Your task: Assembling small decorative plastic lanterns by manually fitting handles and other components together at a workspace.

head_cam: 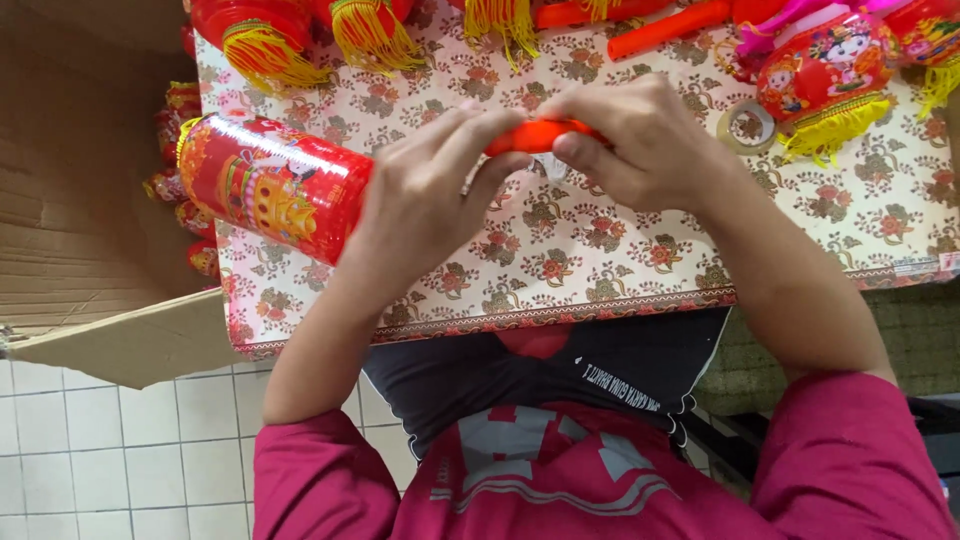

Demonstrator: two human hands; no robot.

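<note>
A red cylindrical lantern point(270, 185) with gold pictures lies on its side over the table's left part. An orange-red plastic stick point(535, 136) runs from it to the right. My left hand point(425, 195) wraps around the stick right next to the lantern's end. The stick's right end is pinched between the fingers and thumb of my right hand point(640, 140). Both hands hover just above the flowered tablecloth point(600, 250).
More red lanterns with yellow tassels point(270, 45) line the table's far edge, one pictured lantern point(825, 70) at the right. A tape roll point(748, 125) lies beside it. Loose orange sticks point(665, 30) lie at the back. A cardboard box point(70, 180) stands at the left, holding more lanterns point(180, 110).
</note>
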